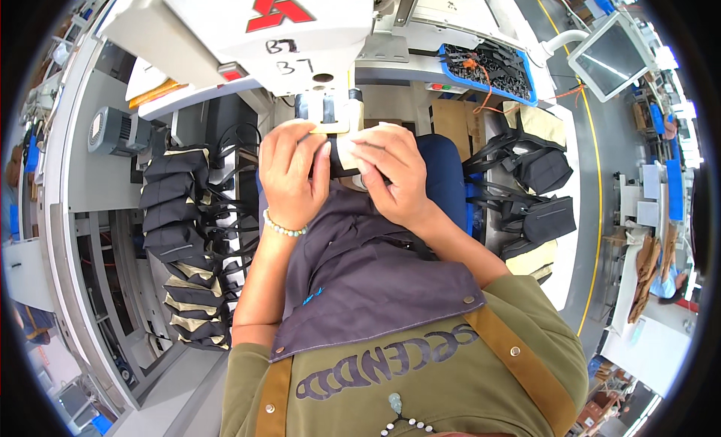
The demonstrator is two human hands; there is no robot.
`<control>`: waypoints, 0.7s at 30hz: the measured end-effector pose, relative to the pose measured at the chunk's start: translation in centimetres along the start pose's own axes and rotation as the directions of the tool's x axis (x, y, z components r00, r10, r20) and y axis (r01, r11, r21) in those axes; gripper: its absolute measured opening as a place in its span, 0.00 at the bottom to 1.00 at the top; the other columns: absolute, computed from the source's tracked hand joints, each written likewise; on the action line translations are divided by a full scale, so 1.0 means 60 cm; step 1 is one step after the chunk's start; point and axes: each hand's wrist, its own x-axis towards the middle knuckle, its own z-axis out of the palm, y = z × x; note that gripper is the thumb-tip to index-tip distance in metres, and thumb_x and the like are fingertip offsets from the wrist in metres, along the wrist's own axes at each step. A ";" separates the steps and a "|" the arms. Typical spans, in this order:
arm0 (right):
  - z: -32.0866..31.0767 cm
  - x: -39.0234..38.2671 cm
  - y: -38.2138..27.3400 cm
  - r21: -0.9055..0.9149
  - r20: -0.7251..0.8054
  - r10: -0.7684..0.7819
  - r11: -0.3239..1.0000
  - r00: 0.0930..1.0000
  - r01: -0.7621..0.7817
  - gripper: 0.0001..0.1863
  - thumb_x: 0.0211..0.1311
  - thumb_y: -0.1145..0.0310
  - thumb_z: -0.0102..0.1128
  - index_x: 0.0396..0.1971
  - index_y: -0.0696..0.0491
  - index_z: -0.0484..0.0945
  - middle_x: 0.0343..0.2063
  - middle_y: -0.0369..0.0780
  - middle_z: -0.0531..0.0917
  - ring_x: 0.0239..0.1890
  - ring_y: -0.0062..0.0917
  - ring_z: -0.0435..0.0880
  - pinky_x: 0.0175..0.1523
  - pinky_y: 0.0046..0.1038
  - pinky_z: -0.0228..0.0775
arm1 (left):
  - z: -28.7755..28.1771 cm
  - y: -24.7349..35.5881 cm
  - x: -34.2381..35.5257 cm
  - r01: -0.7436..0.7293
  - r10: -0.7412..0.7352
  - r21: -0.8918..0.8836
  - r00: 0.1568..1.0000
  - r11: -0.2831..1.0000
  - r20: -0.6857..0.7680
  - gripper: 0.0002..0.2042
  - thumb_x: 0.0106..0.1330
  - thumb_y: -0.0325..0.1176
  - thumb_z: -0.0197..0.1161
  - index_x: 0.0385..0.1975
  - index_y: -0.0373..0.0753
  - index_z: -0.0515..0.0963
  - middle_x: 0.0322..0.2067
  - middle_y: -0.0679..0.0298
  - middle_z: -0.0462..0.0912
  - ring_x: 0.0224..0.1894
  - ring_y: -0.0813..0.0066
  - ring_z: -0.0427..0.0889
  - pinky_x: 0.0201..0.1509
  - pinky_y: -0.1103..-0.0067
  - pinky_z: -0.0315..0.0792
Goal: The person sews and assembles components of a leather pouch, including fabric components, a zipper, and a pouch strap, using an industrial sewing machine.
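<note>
Both hands meet below the white head of an industrial sewing machine (248, 42). Between them lies a small black and cream fabric piece (344, 157), partly hidden by the fingers. My left hand (289, 166), with a beaded bracelet at its wrist, is closed, thumb and fingers pinching the left side of the piece. Curled over the right side are the fingers of my right hand (392, 170), pressed on the cream part. A pale yellowish strip (330, 127) shows at my left fingertips. The needle area is too small to make out.
Black and cream fabric bags (176, 219) with straps are piled at the left. More black bags (547, 219) lie on the white surface at the right. A blue tray (488, 72) of small black parts stands at the back right, near a screen (612, 55). A grey motor (116, 130) sits far left.
</note>
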 end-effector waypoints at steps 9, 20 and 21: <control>0.010 0.028 0.040 -0.083 0.027 0.210 0.975 0.977 -0.207 0.28 0.59 0.67 0.61 0.59 0.61 0.72 0.63 0.51 0.69 0.62 0.49 0.67 0.66 0.44 0.61 | 0.038 -0.017 -0.038 0.535 -0.478 -0.410 0.845 0.739 0.240 0.33 0.68 0.25 0.60 0.73 0.29 0.55 0.72 0.52 0.59 0.74 0.65 0.58 0.76 0.72 0.51; 0.078 -0.001 0.041 0.077 0.096 0.379 0.919 0.920 -0.386 0.42 0.72 0.53 0.47 0.72 0.68 0.46 0.70 0.60 0.54 0.70 0.56 0.56 0.75 0.49 0.44 | 0.043 -0.045 -0.051 0.484 -0.387 -0.385 0.870 0.786 0.304 0.35 0.68 0.34 0.62 0.72 0.27 0.56 0.73 0.44 0.56 0.75 0.51 0.55 0.77 0.66 0.49; 0.075 0.000 0.040 0.029 0.109 0.376 0.924 0.920 -0.381 0.42 0.72 0.53 0.46 0.72 0.68 0.46 0.70 0.61 0.54 0.70 0.56 0.57 0.74 0.49 0.44 | 0.041 -0.044 -0.048 0.479 -0.381 -0.363 0.871 0.799 0.311 0.35 0.68 0.34 0.62 0.72 0.28 0.55 0.73 0.44 0.55 0.75 0.50 0.54 0.77 0.65 0.48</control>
